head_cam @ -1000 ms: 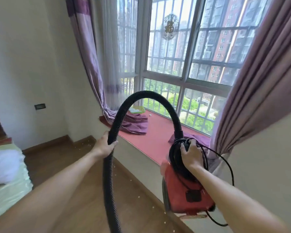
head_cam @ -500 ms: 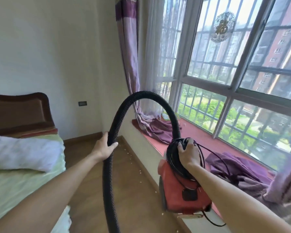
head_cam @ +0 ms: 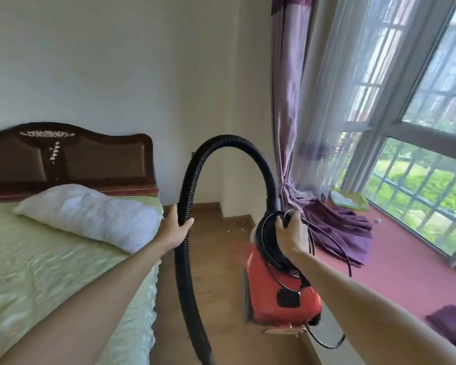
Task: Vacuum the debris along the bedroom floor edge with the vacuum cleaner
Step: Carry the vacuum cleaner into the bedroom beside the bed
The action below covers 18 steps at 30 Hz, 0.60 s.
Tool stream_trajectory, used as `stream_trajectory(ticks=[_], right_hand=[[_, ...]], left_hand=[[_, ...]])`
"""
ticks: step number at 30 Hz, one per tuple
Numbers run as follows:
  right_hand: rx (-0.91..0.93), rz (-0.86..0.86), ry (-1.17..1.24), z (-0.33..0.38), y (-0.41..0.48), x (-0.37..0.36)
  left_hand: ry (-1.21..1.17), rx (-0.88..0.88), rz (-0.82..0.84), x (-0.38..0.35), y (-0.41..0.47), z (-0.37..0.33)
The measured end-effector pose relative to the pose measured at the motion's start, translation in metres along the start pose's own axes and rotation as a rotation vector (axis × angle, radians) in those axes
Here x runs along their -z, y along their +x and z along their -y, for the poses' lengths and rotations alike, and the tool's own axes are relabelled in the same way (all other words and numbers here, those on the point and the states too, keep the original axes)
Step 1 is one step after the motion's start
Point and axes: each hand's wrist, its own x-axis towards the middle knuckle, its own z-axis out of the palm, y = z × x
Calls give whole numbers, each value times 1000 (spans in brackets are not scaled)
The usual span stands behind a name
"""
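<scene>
Bed (head_cam: 50, 272) and its dark headboard (head_cam: 90, 159) now fill the left, where half a second ago only part of them showed; the pink window ledge (head_cam: 406, 259) has slid right. Red vacuum cleaner (head_cam: 269, 293) is held over the wooden floor (head_cam: 216, 272) beside the ledge as before, right hand (head_cam: 290, 235) clamped on its top handle and coiled cord (head_cam: 327, 343). Left hand (head_cam: 173, 230) still wraps the black hose (head_cam: 232, 142). White debris (head_cam: 234, 225) lies along the floor edge near the far corner.
</scene>
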Motion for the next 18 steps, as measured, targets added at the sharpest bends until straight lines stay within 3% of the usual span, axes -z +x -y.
stream_trajectory(ticks=[18], right_hand=[[54,111,7,72,142,-114]], left_hand=[[49,48,-85,53,148,26]])
